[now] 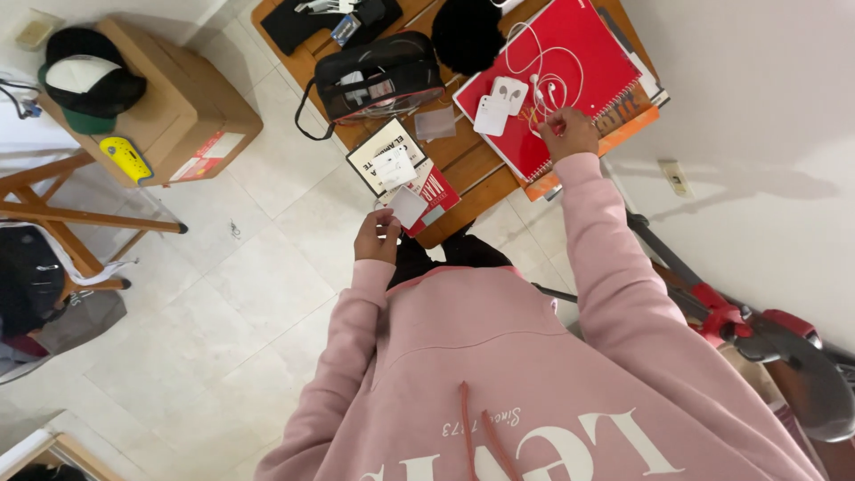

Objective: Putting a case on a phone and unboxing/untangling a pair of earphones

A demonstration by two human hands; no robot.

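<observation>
R hand (568, 132), at the end of a pink sleeve, is closed w/ fingertips pinched on a thin white earphone cable (545, 67). The cable loops away from the hand across a red spiral-bound notebook (570, 53), which lies under the hand. Just beside the hand, on the notebook, sits an open small white earbud case (499, 102); whether it touches the cable can't be told. Under the notebook's near edge, an orange-edged book or folder (637, 125) sticks out.

L hand (378, 239) is curled shut on a small flat white card (409, 207), thumb & fingers clamped at its lower edge, held just off the near edge of the brown wooden table (472, 151). Right past the card: a red booklet (436, 189), then a black-and-white framed card (385, 158) w/ a white slip on it. Further out, a clear pouch w/ black trim and strap (378, 76) and a round black fabric item (468, 36).

Well off to the L hand's side, on the tiled floor: a brown cardboard box (183, 107) carrying a black, white & green cap (85, 80) and a yellow gadget (125, 158).
</observation>
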